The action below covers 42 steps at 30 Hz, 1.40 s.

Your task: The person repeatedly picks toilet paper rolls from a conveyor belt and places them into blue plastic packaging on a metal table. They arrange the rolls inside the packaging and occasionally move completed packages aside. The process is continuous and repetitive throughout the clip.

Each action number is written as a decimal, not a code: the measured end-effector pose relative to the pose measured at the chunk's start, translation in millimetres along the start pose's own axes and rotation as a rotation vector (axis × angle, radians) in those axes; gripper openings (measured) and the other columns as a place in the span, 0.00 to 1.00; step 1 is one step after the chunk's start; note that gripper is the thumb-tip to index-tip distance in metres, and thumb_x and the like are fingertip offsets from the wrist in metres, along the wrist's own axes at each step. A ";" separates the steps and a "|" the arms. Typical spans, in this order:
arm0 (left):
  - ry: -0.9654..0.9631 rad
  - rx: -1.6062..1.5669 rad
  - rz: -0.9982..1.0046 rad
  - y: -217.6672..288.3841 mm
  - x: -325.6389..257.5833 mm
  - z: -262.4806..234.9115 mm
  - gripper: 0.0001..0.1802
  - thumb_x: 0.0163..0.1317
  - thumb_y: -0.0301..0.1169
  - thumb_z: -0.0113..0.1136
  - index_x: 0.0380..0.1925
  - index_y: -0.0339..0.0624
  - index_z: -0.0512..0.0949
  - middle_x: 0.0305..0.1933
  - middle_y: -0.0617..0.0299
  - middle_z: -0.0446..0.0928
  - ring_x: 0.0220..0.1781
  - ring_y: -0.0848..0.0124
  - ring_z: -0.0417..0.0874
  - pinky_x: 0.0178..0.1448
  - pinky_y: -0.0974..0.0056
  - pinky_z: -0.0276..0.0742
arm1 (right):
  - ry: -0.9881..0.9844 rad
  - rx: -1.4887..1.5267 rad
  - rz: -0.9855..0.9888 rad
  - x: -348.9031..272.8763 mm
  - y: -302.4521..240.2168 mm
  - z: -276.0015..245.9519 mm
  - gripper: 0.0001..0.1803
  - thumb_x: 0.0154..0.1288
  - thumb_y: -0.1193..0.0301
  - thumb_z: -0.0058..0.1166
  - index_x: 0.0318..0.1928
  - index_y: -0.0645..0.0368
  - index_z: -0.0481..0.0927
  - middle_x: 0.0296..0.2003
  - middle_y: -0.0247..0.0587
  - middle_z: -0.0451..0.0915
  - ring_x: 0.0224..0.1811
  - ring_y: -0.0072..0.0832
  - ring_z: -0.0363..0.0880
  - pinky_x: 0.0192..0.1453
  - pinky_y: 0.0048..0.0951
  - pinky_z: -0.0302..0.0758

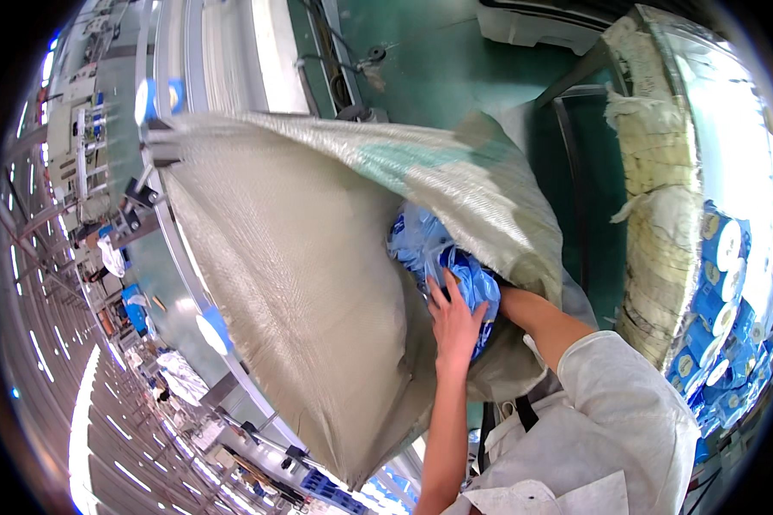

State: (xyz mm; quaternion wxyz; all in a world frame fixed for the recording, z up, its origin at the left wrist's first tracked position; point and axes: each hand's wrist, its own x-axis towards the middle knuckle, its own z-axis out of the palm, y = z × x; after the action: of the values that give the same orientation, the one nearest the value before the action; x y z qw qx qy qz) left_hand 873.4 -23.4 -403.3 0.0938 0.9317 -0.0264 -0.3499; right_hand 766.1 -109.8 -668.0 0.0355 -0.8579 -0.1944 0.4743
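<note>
You're standing on a green factory floor [455, 69] with conveyor rails running off to the far left and a stack of blue-wrapped rolls [721, 283] packed on the right, next to a bale of pale fibrous stuff [657, 215]. Right in front of you is a big woven sack [301, 283], that coarse beige plastic weave, slumped and bulging, mouth facing right. Blue plastic-wrapped packs [455, 266] are already crammed in at the opening, shiny and crinkly, so I'd say the sack is pretty well loaded and you're on the last bit of stuffing; the mouth isn't closed or tied yet. Your left hand [455, 322] is flat against the packs, fingers spread, pressing on them. Your right hand [496, 300] goes into the sack mouth and is hidden behind the packs, so I can't tell what it's gripping. White sleeve [627, 403] on that arm, fabric looks soft and loose.
</note>
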 end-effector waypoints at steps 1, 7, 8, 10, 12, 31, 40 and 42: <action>-0.012 0.066 0.037 -1.3 11.6 8.2 0.53 0.63 0.45 0.73 0.80 0.40 0.52 0.85 0.37 0.44 0.74 0.29 0.64 0.73 0.38 0.71 | -0.009 0.013 -0.031 -4.4 -4.4 -10.9 0.29 0.63 0.57 0.58 0.64 0.52 0.81 0.55 0.45 0.84 0.68 0.42 0.77 0.71 0.51 0.70; 0.045 0.528 0.096 -47.1 72.7 59.2 0.70 0.43 0.61 0.80 0.82 0.45 0.53 0.87 0.43 0.42 0.86 0.35 0.38 0.84 0.28 0.36 | -0.234 0.213 -0.419 -72.3 -11.9 -106.5 0.23 0.68 0.63 0.56 0.61 0.55 0.84 0.51 0.46 0.88 0.65 0.39 0.80 0.70 0.45 0.73; -0.019 0.611 0.078 -49.1 82.3 57.5 0.71 0.45 0.63 0.78 0.83 0.46 0.50 0.88 0.45 0.42 0.87 0.36 0.38 0.84 0.27 0.35 | -0.278 0.345 -0.449 -108.1 -0.8 -135.4 0.22 0.69 0.64 0.55 0.61 0.56 0.85 0.50 0.47 0.89 0.65 0.39 0.81 0.70 0.44 0.74; -0.222 0.790 0.059 -55.6 114.8 55.6 0.67 0.48 0.69 0.72 0.83 0.51 0.54 0.88 0.50 0.46 0.87 0.35 0.37 0.83 0.26 0.35 | -0.112 0.655 -0.319 -213.2 43.1 -196.7 0.23 0.69 0.65 0.56 0.61 0.59 0.83 0.56 0.50 0.84 0.65 0.44 0.80 0.67 0.44 0.77; -0.135 0.679 0.173 -63.1 141.1 64.9 0.62 0.52 0.70 0.68 0.82 0.55 0.57 0.87 0.53 0.51 0.87 0.39 0.41 0.85 0.30 0.38 | 0.753 0.954 -0.312 -295.6 85.9 -211.7 0.23 0.65 0.69 0.61 0.60 0.58 0.81 0.62 0.50 0.80 0.65 0.47 0.78 0.68 0.45 0.76; -0.185 0.339 0.248 -130.9 150.3 103.8 0.49 0.60 0.58 0.65 0.77 0.49 0.63 0.80 0.51 0.61 0.80 0.44 0.54 0.81 0.38 0.50 | 0.904 0.417 0.931 -380.1 207.8 -106.6 0.58 0.58 0.66 0.74 0.79 0.70 0.49 0.72 0.70 0.62 0.72 0.64 0.64 0.77 0.54 0.63; -0.244 0.293 0.240 -176.8 135.5 112.4 0.42 0.64 0.51 0.63 0.75 0.46 0.66 0.76 0.51 0.66 0.77 0.46 0.61 0.79 0.42 0.55 | 0.873 0.474 0.993 -383.5 197.1 -99.9 0.61 0.58 0.63 0.74 0.79 0.73 0.45 0.75 0.70 0.58 0.78 0.57 0.59 0.81 0.50 0.56; -0.238 0.293 0.263 -183.1 150.1 118.0 0.41 0.65 0.50 0.63 0.74 0.46 0.67 0.76 0.51 0.67 0.76 0.47 0.62 0.79 0.43 0.57 | 0.870 0.401 0.990 -388.4 193.3 -95.1 0.61 0.58 0.64 0.73 0.79 0.74 0.44 0.75 0.69 0.58 0.78 0.55 0.60 0.81 0.49 0.56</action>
State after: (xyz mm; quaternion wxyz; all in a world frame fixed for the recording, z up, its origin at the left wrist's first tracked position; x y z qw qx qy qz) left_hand 906.0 120.5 -622.9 -0.0015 0.8760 -0.2092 -0.4346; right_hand 718.5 -418.8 -352.6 0.0473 -0.9350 0.3437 0.0742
